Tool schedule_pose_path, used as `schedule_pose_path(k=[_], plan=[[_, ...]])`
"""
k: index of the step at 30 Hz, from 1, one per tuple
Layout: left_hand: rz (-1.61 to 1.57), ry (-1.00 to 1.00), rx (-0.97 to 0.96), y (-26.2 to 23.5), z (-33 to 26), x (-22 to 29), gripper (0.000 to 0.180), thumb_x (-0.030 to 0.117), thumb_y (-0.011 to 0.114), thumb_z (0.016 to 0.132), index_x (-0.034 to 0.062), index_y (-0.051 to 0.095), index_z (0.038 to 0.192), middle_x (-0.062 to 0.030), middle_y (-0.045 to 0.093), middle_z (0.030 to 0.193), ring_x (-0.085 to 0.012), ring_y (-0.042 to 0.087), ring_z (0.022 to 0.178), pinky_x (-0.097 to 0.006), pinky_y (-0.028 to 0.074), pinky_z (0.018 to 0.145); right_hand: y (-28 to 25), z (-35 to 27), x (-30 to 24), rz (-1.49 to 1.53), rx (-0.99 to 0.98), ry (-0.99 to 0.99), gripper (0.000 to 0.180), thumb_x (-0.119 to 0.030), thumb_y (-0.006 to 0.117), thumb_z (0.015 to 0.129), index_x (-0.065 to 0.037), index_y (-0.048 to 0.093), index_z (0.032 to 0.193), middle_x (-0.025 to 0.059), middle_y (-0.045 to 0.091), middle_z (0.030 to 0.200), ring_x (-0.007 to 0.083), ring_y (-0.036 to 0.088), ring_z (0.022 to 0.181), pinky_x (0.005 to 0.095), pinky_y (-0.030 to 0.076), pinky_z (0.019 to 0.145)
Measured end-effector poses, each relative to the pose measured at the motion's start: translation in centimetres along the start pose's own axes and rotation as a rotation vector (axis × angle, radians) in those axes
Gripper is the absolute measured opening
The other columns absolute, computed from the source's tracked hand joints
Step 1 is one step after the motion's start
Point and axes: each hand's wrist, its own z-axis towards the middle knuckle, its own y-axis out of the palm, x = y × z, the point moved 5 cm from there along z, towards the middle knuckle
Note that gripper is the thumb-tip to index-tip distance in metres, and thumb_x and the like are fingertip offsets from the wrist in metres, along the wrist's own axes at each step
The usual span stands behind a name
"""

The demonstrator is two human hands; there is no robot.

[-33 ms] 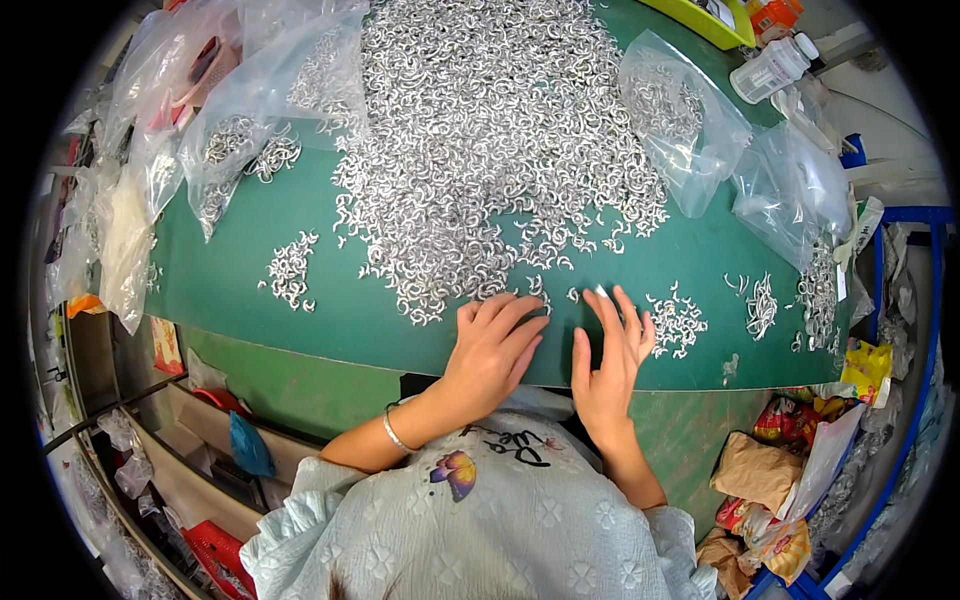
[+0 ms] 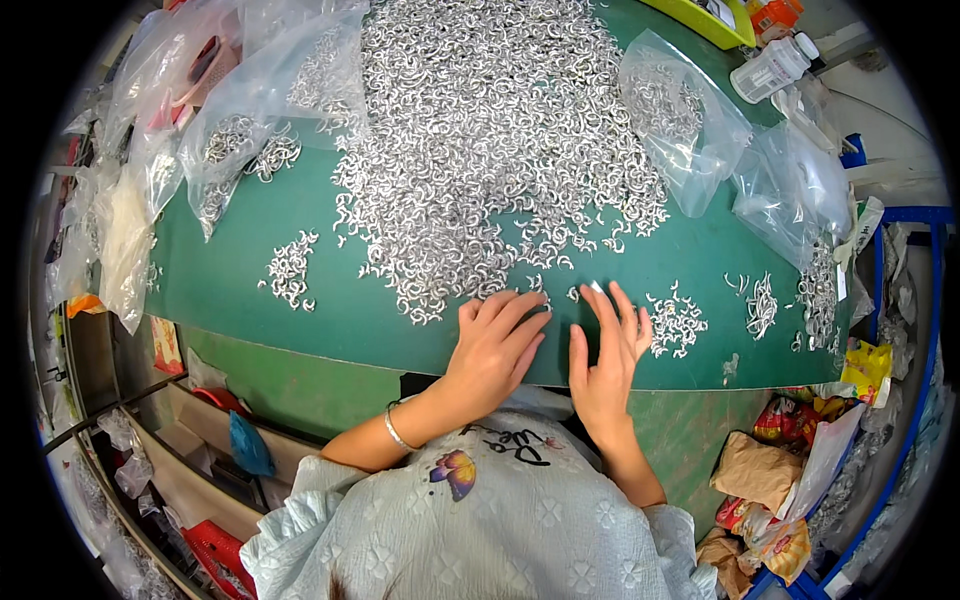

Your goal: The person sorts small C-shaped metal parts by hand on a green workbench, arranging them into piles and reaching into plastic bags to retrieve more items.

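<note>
A broad heap of small curved silver metal pieces [image 2: 480,150] covers the middle of the green table [image 2: 400,345]. At the heap's near edge, my left hand [image 2: 493,345] rests with its fingers stretched out, touching or just over a few loose pieces. My right hand [image 2: 608,355] is beside it, thumb and fingers apart. Its fingertips are near a single loose curved piece [image 2: 573,294]; a white spot at the index fingertip is too small to make out. Just right of that hand sits a small pile of pieces [image 2: 677,322]. A similar small pile [image 2: 290,270] lies to the left.
Clear plastic bags with pieces lie at the left [image 2: 225,150] and right [image 2: 680,120]. More piles [image 2: 761,306] are at the table's right end. A white bottle [image 2: 772,68] and a yellow tray [image 2: 715,22] stand at the far right. Open drawers [image 2: 210,440] sit below left.
My right hand has shifted very slightly left and away from me. The left hand and the piles look almost the same.
</note>
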Motion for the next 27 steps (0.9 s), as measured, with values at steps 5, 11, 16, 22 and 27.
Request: schedule_pose_path(k=[5,11,16,22,27], plan=[[0.019,0.012,-0.034,0.2,0.4,0.3,0.029,0.003,0.071,0.079,0.0047,0.067,0.107,-0.0061,0.062,0.118,-0.0275,0.055,0.109,-0.041,0.036,0.09,0.1,-0.2,0.2,-0.063,0.016,-0.007,0.036,-0.006,0.067,0.085,-0.001,0.061,0.121,0.007,0.069,0.11,0.0297,0.054,0.12,0.0526,0.021,0.109],[-0.048,-0.02,0.006,0.1,0.1,-0.2,0.027,0.002,0.072,0.078,0.0058,0.068,0.105,-0.0057,0.062,0.111,-0.0263,0.056,0.106,-0.041,0.036,0.089,-0.2,0.1,0.5,0.025,0.036,-0.018,0.036,-0.005,0.077,0.076,-0.004,0.066,0.11,0.0041,0.071,0.099,0.0259,0.058,0.107,0.041,0.031,0.096],[-0.045,-0.044,0.016,-0.2,0.3,-0.1,0.026,0.002,0.072,0.078,0.0057,0.068,0.104,-0.0061,0.061,0.109,-0.0249,0.057,0.104,-0.04,0.037,0.088,-0.5,-0.1,1.3,0.014,0.125,-0.004,0.029,-0.001,0.076,0.076,-0.004,0.068,0.105,0.0022,0.071,0.088,0.0233,0.06,0.096,0.0388,0.033,0.092],[-0.076,-0.05,0.03,-0.4,0.3,-0.1,0.027,0.002,0.073,0.078,0.0054,0.068,0.104,-0.0058,0.062,0.107,-0.0233,0.058,0.1,-0.038,0.037,0.086,-1.6,-0.2,1.9,0.155,0.198,0.106,0.023,0.004,0.072,0.078,-0.002,0.068,0.1,0.0031,0.072,0.087,0.0209,0.061,0.086,0.0332,0.038,0.087],[-0.167,-0.072,0.019,-0.3,0.9,0.7,0.027,0.002,0.074,0.078,0.0056,0.068,0.104,-0.0057,0.063,0.105,-0.0222,0.059,0.098,-0.035,0.038,0.085,-0.6,-0.9,2.2,0.688,0.161,0.29,0.025,0.01,0.066,0.085,0.003,0.063,0.109,0.0101,0.072,0.096,0.0154,0.064,0.09,0.0277,0.046,0.084]])
